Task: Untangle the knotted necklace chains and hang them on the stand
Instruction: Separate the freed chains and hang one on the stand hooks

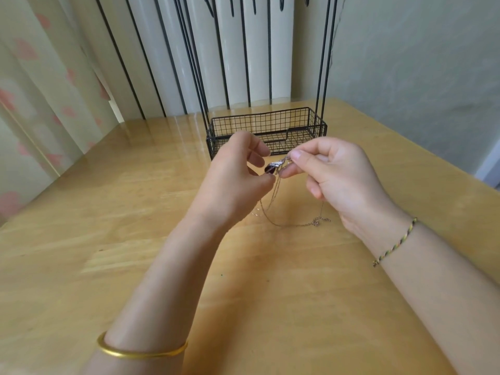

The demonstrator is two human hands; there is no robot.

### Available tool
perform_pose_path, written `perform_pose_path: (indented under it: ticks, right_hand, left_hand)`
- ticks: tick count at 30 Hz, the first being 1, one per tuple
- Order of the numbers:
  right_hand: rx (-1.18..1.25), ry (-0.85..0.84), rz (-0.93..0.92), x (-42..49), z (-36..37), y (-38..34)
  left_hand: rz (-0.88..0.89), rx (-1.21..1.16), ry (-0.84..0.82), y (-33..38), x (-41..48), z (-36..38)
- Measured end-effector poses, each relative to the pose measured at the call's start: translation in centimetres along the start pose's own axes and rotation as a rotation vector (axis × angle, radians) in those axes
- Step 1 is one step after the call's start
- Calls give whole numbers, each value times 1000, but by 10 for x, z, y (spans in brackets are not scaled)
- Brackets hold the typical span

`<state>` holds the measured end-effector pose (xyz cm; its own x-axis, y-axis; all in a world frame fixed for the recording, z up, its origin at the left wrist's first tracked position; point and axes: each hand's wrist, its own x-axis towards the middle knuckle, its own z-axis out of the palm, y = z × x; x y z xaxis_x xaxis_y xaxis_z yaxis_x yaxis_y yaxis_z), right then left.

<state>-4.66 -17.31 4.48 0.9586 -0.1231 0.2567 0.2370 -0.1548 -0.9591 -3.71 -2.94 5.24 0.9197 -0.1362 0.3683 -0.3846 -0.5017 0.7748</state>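
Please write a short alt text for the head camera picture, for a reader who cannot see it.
A person's left hand and right hand pinch knotted necklace chains with a dark pendant just above a wooden table, loose chain trailing onto it. Behind them stands a black wire stand with a mesh basket base.

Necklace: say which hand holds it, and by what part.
Both. The right hand pinches the necklace at its silver top; the left hand pinches by the dark pendant.
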Motion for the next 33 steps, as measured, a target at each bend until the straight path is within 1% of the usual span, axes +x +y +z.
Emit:
perform_pose_path:
  ticks: [4, 6, 8, 10, 13, 19, 22, 26, 33]
  right_hand:
    - [-11, 24, -8, 2, -1, 1]
    - [-9, 26, -15, 2, -1, 1]
    - [-4, 31, -29, 2, -1, 1]
    - [2, 39, -42, 2, -1, 1]
    - [8, 38, -59, 2, -1, 0]
    - [-9, 28, -92, 1, 0, 0]
    - [-5, 14, -111, 1, 0, 0]
    - [8, 10, -125, 1, 0, 0]
    - [-32, 6, -123, 2, 3, 3]
  left_hand:
    - [-97, -122, -166, 7, -4, 0]
    - [-124, -144, -218, 7, -5, 2]
    - [-155, -192, -231, 6, -5, 2]
    - [-200, -295, -233, 6, -4, 1]
    - [-261, -414, -209, 6, -3, 1]
    - [-324, -420, -234, 4, -3, 2]
    - [-341, -445, -209, 3, -2, 4]
    - [-280, -342, -88, 2, 0, 4]
    - [-61, 16, 29, -2, -1, 5]
